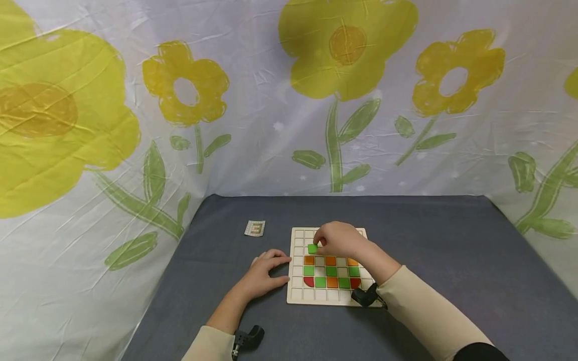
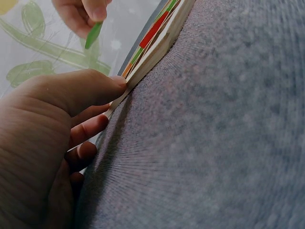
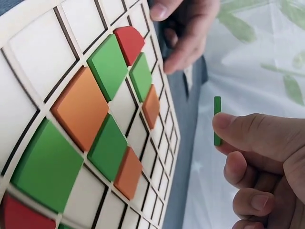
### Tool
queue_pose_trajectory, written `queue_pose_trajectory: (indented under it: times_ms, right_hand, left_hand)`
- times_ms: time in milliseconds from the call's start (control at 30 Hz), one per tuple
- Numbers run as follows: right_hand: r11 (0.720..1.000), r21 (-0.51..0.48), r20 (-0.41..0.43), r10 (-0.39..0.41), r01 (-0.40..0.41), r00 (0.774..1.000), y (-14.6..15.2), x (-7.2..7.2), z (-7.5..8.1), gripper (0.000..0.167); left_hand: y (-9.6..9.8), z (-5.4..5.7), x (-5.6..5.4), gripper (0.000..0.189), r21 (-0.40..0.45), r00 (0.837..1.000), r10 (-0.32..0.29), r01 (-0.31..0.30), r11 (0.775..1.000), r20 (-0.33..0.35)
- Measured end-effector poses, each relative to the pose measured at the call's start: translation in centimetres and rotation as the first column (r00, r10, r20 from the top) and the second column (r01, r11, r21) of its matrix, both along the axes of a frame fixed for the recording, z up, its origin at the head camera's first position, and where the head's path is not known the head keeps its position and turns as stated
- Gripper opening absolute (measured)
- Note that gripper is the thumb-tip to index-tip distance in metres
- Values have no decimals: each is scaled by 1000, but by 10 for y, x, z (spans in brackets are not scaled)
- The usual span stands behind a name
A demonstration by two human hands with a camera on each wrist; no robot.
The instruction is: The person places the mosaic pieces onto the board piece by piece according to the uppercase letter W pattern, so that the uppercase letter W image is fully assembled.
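A pale wooden grid board (image 1: pixel 311 296) lies on the dark cloth, with orange and green square tiles and two red rounded tiles (image 3: pixel 128 44) set in its cells. My right hand (image 1: pixel 341 239) is above the upper part of the board and pinches a green square tile (image 3: pixel 217 121) between thumb and finger. In the right wrist view that tile is seen edge-on, raised off the board. My left hand (image 1: pixel 266 273) is at the board's left side, its thumb and fingertips touching the edge, fingers fairly straight.
A small card (image 1: pixel 255 228) printed with a coloured grid pattern lies behind and left of the board. Dark grey cloth (image 1: pixel 217 281) covers the table. Behind it hangs a white curtain (image 1: pixel 262 100) with yellow flowers.
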State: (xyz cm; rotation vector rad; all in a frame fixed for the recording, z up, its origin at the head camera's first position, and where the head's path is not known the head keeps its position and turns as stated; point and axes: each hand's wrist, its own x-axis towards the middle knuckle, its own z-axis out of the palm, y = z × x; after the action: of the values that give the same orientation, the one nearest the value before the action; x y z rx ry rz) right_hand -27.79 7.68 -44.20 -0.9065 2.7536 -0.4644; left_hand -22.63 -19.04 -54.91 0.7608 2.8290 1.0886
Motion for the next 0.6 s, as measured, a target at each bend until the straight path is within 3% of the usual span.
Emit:
queue_pose_trajectory:
  times_ms: [600]
  right_hand:
    - [989,128,10,-82,80,997,-23,-26,-28,23]
  left_hand:
    - [-1,1,1,46,5,1000,-4,4,1000,-9]
